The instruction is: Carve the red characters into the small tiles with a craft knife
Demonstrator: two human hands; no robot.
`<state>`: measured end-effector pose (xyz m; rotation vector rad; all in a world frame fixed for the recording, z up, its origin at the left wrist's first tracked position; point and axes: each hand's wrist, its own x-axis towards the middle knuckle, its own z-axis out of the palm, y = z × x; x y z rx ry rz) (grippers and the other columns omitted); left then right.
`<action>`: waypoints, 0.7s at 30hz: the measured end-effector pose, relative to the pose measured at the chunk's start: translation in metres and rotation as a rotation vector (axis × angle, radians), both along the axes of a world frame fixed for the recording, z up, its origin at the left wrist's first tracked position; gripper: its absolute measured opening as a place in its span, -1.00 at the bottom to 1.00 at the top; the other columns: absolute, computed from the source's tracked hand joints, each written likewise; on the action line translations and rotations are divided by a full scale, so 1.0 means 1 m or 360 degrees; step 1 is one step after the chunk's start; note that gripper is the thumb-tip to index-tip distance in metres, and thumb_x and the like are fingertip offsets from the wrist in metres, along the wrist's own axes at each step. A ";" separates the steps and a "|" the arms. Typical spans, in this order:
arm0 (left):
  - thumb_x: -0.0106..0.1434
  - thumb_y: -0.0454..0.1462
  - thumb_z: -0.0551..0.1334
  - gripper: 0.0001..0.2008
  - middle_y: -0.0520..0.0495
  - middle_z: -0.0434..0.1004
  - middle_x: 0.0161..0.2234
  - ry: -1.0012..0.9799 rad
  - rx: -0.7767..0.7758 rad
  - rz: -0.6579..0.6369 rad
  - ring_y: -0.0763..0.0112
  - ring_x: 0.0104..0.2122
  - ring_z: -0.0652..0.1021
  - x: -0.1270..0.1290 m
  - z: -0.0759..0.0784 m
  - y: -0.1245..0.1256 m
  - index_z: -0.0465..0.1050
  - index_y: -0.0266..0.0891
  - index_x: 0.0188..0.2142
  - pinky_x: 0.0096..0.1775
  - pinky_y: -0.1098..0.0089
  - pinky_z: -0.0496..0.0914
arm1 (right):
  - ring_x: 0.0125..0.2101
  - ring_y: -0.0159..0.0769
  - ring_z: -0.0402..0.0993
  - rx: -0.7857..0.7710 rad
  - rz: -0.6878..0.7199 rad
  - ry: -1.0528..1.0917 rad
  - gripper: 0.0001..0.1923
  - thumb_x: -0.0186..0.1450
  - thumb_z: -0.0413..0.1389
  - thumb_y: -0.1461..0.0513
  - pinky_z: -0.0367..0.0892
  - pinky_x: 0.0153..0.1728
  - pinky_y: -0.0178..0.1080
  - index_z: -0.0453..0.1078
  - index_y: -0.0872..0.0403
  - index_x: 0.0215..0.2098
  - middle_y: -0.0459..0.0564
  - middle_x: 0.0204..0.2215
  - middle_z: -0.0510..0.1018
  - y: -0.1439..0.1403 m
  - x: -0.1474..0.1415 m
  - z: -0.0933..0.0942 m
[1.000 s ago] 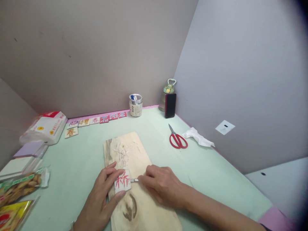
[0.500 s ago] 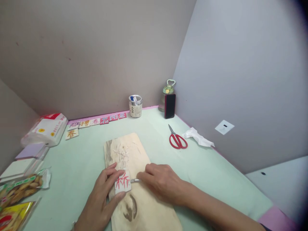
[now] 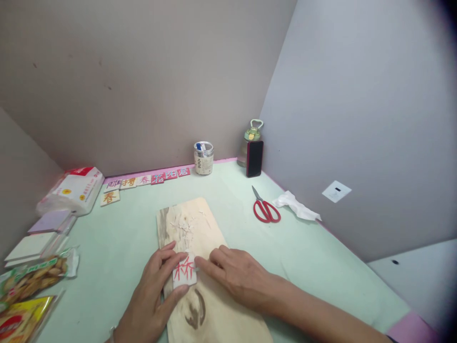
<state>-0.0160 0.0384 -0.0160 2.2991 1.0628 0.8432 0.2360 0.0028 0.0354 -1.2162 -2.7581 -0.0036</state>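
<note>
Left hand [image 3: 152, 293] fingers pinch small white tile [image 3: 184, 272] flat on wooden board [image 3: 210, 305]; right hand [image 3: 235, 271], fingers curled, tool hidden, presses in from tile's right edge.

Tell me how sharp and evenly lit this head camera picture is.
Head view: soft, even light with faint shadows and no glare; the right corners darken. The wide lens bends the walls. The left hand, right hand and small tile are slightly soft, the red scissors clear.
</note>
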 end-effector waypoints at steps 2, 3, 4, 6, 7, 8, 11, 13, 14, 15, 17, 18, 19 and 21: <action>0.38 -0.20 0.16 -0.61 -0.11 0.32 0.16 -0.0008 -0.0010 0.0004 0.09 0.28 0.33 0.000 -0.001 0.000 0.30 0.09 0.19 0.16 0.07 0.43 | -0.30 -0.22 0.29 -0.0001 -0.0033 0.0015 -0.60 0.50 -0.06 0.34 0.19 -0.42 -0.23 0.07 0.16 0.28 0.02 -0.25 0.43 0.001 0.000 -0.002; 0.38 -0.20 0.17 -0.60 -0.11 0.31 0.17 -0.0006 -0.0016 0.0006 0.09 0.29 0.32 0.000 -0.002 0.000 0.30 0.10 0.19 0.16 0.07 0.42 | -0.31 -0.22 0.28 0.0010 -0.0039 0.0017 -0.61 0.50 -0.06 0.34 0.19 -0.42 -0.23 0.08 0.16 0.27 0.01 -0.26 0.43 0.001 -0.001 -0.003; 0.38 -0.20 0.16 -0.60 -0.11 0.30 0.18 -0.0001 -0.0019 0.0008 0.08 0.29 0.31 0.000 -0.003 0.001 0.30 0.10 0.19 0.17 0.06 0.42 | -0.31 -0.21 0.28 0.0022 -0.0035 0.0015 -0.61 0.50 -0.06 0.34 0.18 -0.42 -0.22 0.08 0.15 0.27 0.01 -0.27 0.43 0.001 -0.001 -0.004; 0.39 -0.20 0.16 -0.60 -0.11 0.28 0.19 0.0009 -0.0020 0.0010 0.08 0.30 0.31 0.000 -0.003 0.001 0.28 0.11 0.20 0.17 0.04 0.41 | -0.33 -0.21 0.27 0.0047 -0.0012 0.0013 -0.61 0.50 -0.06 0.35 0.18 -0.42 -0.22 0.09 0.15 0.27 0.00 -0.28 0.43 0.002 -0.003 -0.004; 0.39 -0.20 0.15 -0.60 -0.12 0.28 0.19 0.0013 -0.0021 0.0005 0.07 0.30 0.31 0.000 -0.003 0.001 0.28 0.11 0.20 0.17 0.03 0.41 | -0.33 -0.21 0.27 0.0052 0.0003 0.0015 -0.61 0.50 -0.05 0.35 0.19 -0.42 -0.22 0.09 0.15 0.27 0.00 -0.28 0.43 0.002 -0.003 -0.004; 0.40 -0.20 0.14 -0.61 -0.12 0.27 0.18 0.0013 -0.0023 -0.0001 0.07 0.30 0.31 0.000 -0.002 0.001 0.27 0.11 0.20 0.17 0.02 0.41 | -0.32 -0.21 0.27 0.0050 0.0016 0.0018 -0.62 0.49 -0.05 0.35 0.20 -0.40 -0.22 0.11 0.16 0.26 0.01 -0.28 0.43 0.002 -0.003 -0.004; 0.41 -0.19 0.13 -0.62 -0.13 0.26 0.18 0.0019 -0.0067 -0.0014 0.06 0.31 0.28 -0.001 -0.003 0.000 0.27 0.11 0.20 0.19 -0.01 0.39 | -0.31 -0.21 0.29 0.0016 0.0025 0.0028 -0.77 0.49 -0.06 0.36 0.22 -0.37 -0.22 0.28 0.18 0.08 0.01 -0.28 0.44 0.004 0.002 -0.002; 0.41 -0.18 0.13 -0.62 -0.13 0.25 0.19 0.0012 -0.0107 -0.0007 0.05 0.32 0.25 -0.001 -0.007 -0.001 0.27 0.10 0.21 0.22 -0.03 0.35 | -0.31 -0.22 0.31 -0.0038 -0.0019 0.0037 -0.84 0.49 -0.06 0.37 0.21 -0.39 -0.23 0.36 0.15 -0.08 0.01 -0.28 0.44 0.006 0.007 0.002; 0.42 -0.18 0.12 -0.61 -0.13 0.24 0.19 0.0005 -0.0124 -0.0007 0.04 0.33 0.23 -0.001 -0.009 -0.002 0.26 0.09 0.21 0.23 -0.03 0.32 | -0.32 -0.23 0.32 -0.0078 -0.0066 0.0056 -0.83 0.48 -0.05 0.37 0.20 -0.41 -0.24 0.38 0.13 -0.13 0.00 -0.28 0.45 0.007 0.010 0.004; 0.42 -0.18 0.12 -0.61 -0.13 0.24 0.20 -0.0007 -0.0135 -0.0002 0.04 0.34 0.21 -0.001 -0.011 -0.002 0.26 0.08 0.22 0.25 -0.04 0.30 | -0.33 -0.25 0.34 -0.0131 -0.0128 0.0092 -0.83 0.48 -0.03 0.36 0.19 -0.42 -0.26 0.40 0.11 -0.13 -0.01 -0.28 0.45 0.008 0.012 0.007; 0.42 -0.18 0.12 -0.61 -0.14 0.24 0.20 -0.0039 -0.0139 0.0013 0.02 0.34 0.21 -0.001 -0.014 -0.002 0.27 0.06 0.22 0.26 -0.05 0.27 | -0.36 -0.30 0.39 -0.0259 -0.0279 0.0248 -0.82 0.48 0.00 0.34 0.20 -0.42 -0.30 0.42 0.06 -0.05 -0.05 -0.28 0.47 0.009 0.013 0.013; 0.41 -0.18 0.13 -0.60 -0.14 0.24 0.21 -0.0053 -0.0130 0.0020 0.01 0.34 0.22 -0.001 -0.015 -0.002 0.27 0.05 0.22 0.26 -0.05 0.27 | -0.36 -0.32 0.41 -0.0327 -0.0353 0.0364 -0.81 0.49 0.01 0.32 0.22 -0.39 -0.32 0.42 0.03 -0.02 -0.06 -0.27 0.49 0.009 0.012 0.016; 0.40 -0.17 0.15 -0.58 -0.15 0.25 0.21 -0.0072 -0.0114 0.0040 0.00 0.32 0.24 0.000 -0.015 -0.001 0.26 0.04 0.23 0.25 -0.06 0.28 | -0.35 -0.34 0.44 -0.0396 -0.0418 0.0494 -0.81 0.49 0.02 0.30 0.25 -0.35 -0.33 0.43 0.02 -0.02 -0.07 -0.26 0.50 0.010 0.009 0.019; 0.36 -0.15 0.20 -0.49 -0.16 0.31 0.19 -0.0117 -0.0090 0.0101 0.01 0.25 0.36 0.002 -0.014 0.000 0.19 0.04 0.27 0.20 -0.06 0.35 | -0.31 -0.35 0.47 -0.0542 -0.0500 0.0710 -0.88 0.48 0.07 0.26 0.27 -0.29 -0.35 0.46 0.03 -0.10 -0.09 -0.26 0.52 0.010 0.001 0.021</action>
